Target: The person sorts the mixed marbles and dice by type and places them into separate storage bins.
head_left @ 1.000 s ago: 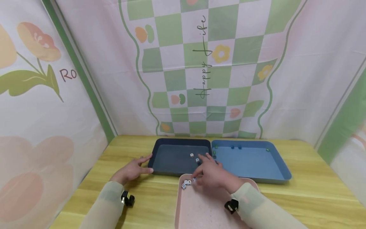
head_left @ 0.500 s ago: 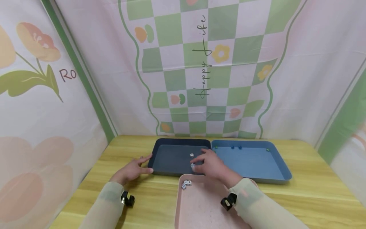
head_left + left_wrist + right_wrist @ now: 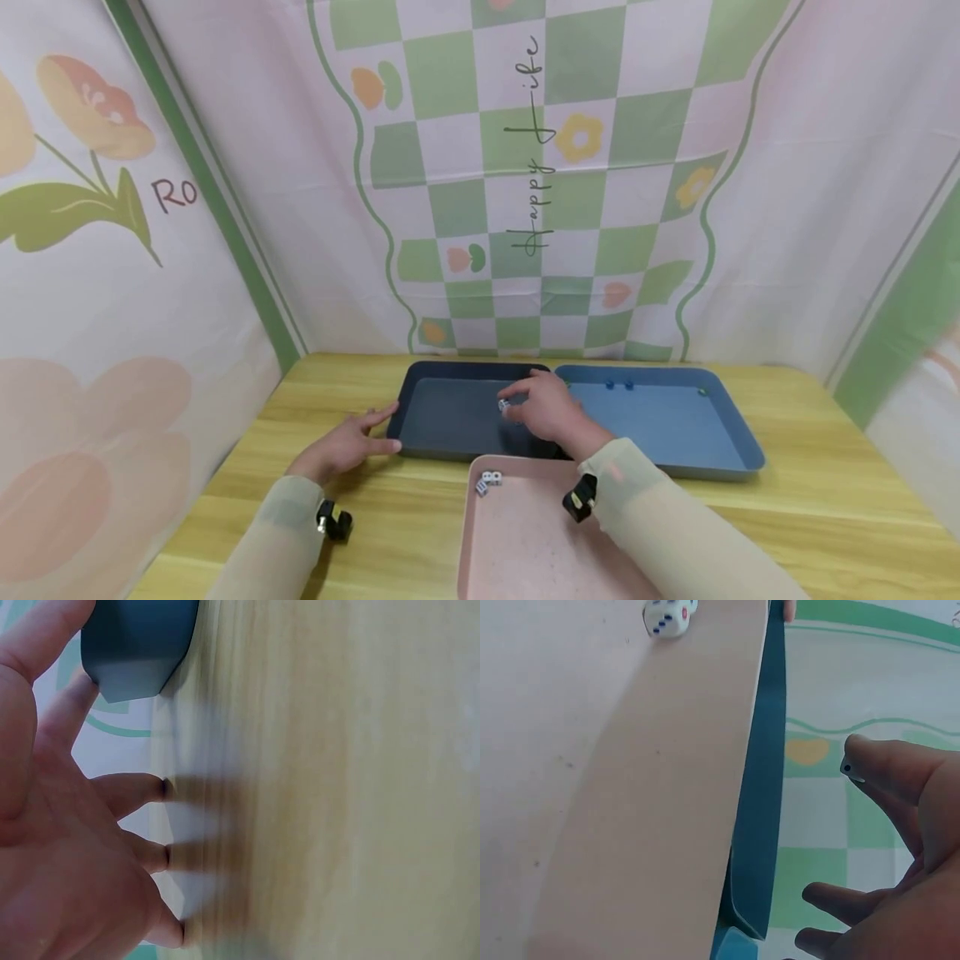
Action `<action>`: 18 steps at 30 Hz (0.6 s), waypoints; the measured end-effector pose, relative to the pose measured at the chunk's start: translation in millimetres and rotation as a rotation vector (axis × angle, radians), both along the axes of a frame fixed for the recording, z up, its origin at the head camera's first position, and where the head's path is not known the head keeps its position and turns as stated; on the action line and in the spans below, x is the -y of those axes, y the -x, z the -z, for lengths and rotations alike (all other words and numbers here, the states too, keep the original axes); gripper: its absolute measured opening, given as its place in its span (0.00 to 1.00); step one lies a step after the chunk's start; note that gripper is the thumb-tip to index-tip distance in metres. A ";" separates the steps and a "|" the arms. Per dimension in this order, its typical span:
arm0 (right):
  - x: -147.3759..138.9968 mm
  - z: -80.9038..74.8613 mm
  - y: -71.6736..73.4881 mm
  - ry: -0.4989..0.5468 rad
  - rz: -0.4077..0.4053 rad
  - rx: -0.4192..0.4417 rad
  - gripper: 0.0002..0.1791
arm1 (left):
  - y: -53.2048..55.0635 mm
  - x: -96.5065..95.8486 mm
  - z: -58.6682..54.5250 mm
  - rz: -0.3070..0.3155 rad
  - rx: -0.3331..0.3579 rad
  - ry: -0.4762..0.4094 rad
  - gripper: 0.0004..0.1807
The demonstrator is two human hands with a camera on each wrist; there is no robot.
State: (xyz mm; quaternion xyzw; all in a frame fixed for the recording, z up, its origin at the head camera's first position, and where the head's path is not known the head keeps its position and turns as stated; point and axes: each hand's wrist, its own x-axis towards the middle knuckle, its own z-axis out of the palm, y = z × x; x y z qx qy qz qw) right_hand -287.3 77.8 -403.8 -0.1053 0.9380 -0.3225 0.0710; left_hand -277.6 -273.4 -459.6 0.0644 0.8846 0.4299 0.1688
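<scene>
My right hand (image 3: 551,408) is over the right part of the dark navy tray (image 3: 442,417), pinching a white die (image 3: 504,405) between thumb and forefinger. In the right wrist view that die (image 3: 847,769) peeks out at the thumb tip, while the other fingers spread apart. My left hand (image 3: 345,447) rests on the table with straight fingers, its thumb and forefinger touching the navy tray's left end. The left wrist view shows those fingers against the tray's corner (image 3: 139,667). Several white dice (image 3: 487,480) sit in the far left corner of the pink tray (image 3: 540,533).
A blue tray (image 3: 667,425) stands right of the navy one, side by side. It holds small blue dice (image 3: 619,385) and a green one (image 3: 702,392) near its far wall. A printed curtain (image 3: 510,208) hangs behind the wooden table (image 3: 405,533).
My right hand has carried a die from the pink tray forward over the navy tray, then farther back and slightly left. The left hand stays in place.
</scene>
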 end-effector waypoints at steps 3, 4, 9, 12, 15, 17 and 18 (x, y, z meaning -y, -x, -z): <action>2.4 0.5 7.7 -0.035 0.015 -0.004 0.15 | 0.4 -0.1 -0.2 0.002 -0.003 0.008 0.45; 3.3 0.4 9.9 -0.042 0.021 -0.006 0.15 | 0.6 0.2 0.1 0.001 -0.003 0.010 0.45; 7.1 1.2 17.8 -0.080 0.054 -0.011 0.16 | 0.7 0.2 0.7 0.001 -0.003 0.011 0.45; 8.9 2.7 21.3 -0.096 0.061 -0.015 0.15 | 0.8 0.5 1.3 -0.001 -0.006 0.010 0.45; 9.9 3.9 24.8 -0.097 0.060 -0.014 0.15 | 1.4 0.7 1.4 -0.001 -0.012 0.012 0.44; 10.4 4.7 27.0 -0.093 0.056 -0.010 0.15 | 1.7 0.7 1.1 0.000 -0.017 0.019 0.44; 10.7 5.0 27.9 -0.093 0.050 -0.009 0.15 | 1.7 0.7 0.8 0.000 -0.019 0.023 0.44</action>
